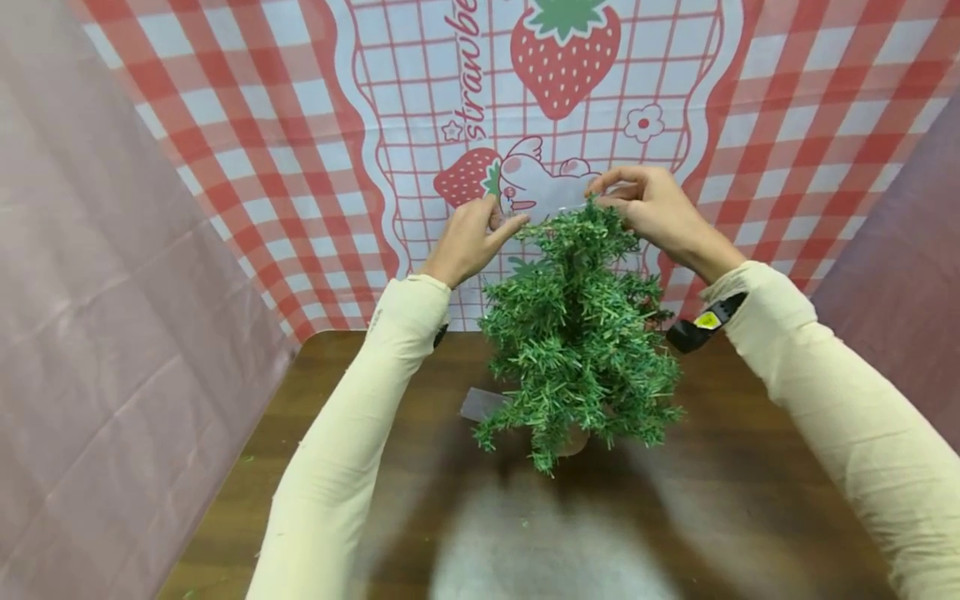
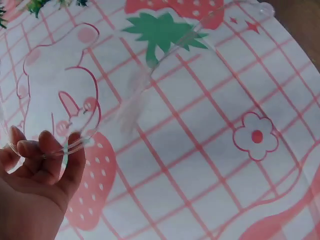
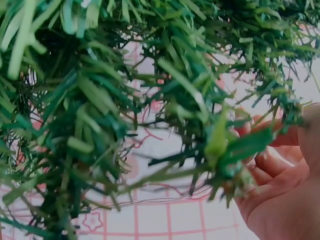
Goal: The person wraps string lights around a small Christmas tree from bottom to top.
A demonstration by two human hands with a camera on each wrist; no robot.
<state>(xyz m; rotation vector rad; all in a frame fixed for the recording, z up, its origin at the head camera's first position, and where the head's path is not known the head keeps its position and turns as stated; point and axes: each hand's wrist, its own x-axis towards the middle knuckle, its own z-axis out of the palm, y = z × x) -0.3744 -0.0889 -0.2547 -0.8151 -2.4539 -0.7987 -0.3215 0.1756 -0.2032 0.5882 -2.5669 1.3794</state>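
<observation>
A small artificial green Christmas tree [image 1: 585, 333] stands on the table, its round base [image 1: 574, 440] showing below the branches. At the treetop's left side, my left hand [image 1: 467, 237] pinches a thin, clear cord [image 2: 155, 65] between thumb and fingers. Loops of this cord trail away from the fingers in the left wrist view. My right hand [image 1: 663, 212] is at the right of the treetop with curled fingers, partly behind the branches. In the right wrist view a thin strand [image 3: 165, 198] runs behind the tree toward those fingers; needles hide part of the grip.
A translucent flat piece [image 1: 482, 404] lies on the brown wooden table [image 1: 300, 500], left of the tree base. Behind the tree hangs a red-checked strawberry cloth [image 1: 405, 75]. Pinkish curtains [image 1: 135, 292] flank the table, and small green scraps [image 1: 249, 458] lie on it.
</observation>
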